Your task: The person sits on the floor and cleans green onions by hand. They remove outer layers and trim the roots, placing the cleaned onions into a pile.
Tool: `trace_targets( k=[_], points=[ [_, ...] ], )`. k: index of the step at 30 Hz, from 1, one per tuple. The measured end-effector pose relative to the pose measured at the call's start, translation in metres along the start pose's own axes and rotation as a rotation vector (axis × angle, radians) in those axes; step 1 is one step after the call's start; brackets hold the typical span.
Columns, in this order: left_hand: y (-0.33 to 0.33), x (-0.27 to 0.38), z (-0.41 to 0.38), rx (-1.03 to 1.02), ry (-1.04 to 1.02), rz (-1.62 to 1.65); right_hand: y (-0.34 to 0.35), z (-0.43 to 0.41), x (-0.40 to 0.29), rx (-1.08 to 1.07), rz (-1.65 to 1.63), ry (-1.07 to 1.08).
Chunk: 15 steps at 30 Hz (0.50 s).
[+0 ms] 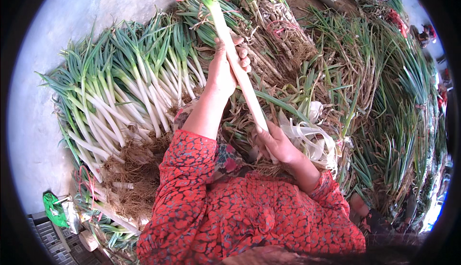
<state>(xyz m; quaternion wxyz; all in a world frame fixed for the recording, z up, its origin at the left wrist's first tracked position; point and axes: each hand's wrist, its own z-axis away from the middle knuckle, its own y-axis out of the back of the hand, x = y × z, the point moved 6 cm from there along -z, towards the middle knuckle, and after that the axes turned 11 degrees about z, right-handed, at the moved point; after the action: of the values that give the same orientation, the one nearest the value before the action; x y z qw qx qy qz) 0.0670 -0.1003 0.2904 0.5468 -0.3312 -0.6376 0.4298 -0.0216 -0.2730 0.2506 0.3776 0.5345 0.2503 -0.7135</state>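
Note:
A long leek-like green onion (242, 73) slants across the middle, its green leaves at the top and its white stalk running down towards me. Around the upper part of the stalk, my left hand (225, 63) is closed. Lower down, my right hand (275, 143) grips the white end, with the thumb lying along it. The root end is partly hidden by the right hand. To the left lies a wide pile of pale-stalked green onions (144, 81), leaves pointing away and brown roots (135, 171) towards me.
Peeled pale leaf strips (317, 142) lie beside my right hand. Bundles of unpeeled onions tied with pink string (277, 27) are ahead. More dry-leaved onions (389, 135) cover the right side. A green plastic bag (55, 209) sits at the lower left, near a dark crate (54, 241).

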Motion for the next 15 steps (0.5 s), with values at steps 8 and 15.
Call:
trace_targets(
  k=[8,15],
  points=[
    [-0.022,-0.027,0.013,-0.244,0.047,0.148,0.022,-0.025,-0.065,0.378,0.574,0.298],
    [-0.027,0.007,0.017,-0.019,-0.131,-0.179,0.022,-0.023,-0.043,0.550,0.777,0.360]
  ],
)
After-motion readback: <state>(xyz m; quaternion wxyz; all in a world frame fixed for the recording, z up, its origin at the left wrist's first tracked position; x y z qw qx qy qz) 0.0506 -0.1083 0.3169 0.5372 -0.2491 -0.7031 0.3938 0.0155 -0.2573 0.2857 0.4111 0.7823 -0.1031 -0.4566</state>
